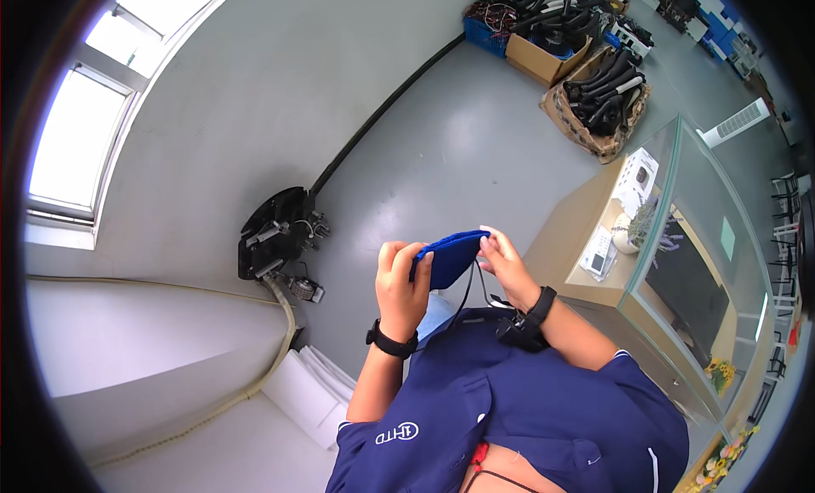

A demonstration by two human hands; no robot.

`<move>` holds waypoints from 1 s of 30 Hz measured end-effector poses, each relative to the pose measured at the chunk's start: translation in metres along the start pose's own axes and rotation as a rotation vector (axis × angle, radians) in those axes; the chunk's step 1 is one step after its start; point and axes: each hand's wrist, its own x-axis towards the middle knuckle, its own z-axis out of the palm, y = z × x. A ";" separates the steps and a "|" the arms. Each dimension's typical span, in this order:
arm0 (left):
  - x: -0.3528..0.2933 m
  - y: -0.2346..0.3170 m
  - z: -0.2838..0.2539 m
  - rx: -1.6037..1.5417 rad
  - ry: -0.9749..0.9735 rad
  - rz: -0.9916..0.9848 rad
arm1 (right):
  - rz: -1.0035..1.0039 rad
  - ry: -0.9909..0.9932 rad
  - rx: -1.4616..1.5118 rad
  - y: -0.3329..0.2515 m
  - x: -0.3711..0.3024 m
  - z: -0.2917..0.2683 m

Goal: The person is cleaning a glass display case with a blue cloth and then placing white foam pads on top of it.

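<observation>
A small blue pouch-like cloth piece (456, 257) is stretched out in front of my chest. My left hand (402, 282) pinches its left edge, thumb against the near face. At the upper right corner, my right hand (504, 264) grips it between thumb and fingers. Thin dark cords (469, 291) hang beneath it toward my shirt. Whether anything is inside the cloth cannot be seen. Black straps circle both wrists; a small black device (519, 330) sits on the right one.
To the right stands a glass-topped display cabinet (586, 264) with a plant, white boxes and a dark panel inside. Cartons of black parts (601, 103) and a blue crate (488, 36) are at the far side. A black wheeled-looking assembly (280, 238) leans by the left wall.
</observation>
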 end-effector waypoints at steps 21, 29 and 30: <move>0.173 -0.041 0.145 0.003 -0.884 0.759 | -0.556 0.193 -0.671 0.009 0.160 -0.010; 0.251 -0.007 0.229 -0.188 -0.934 0.920 | -0.631 0.293 -0.241 -0.081 0.224 -0.079; 0.257 0.003 0.241 -0.281 -0.942 0.904 | -0.636 0.315 -0.164 -0.091 0.224 -0.091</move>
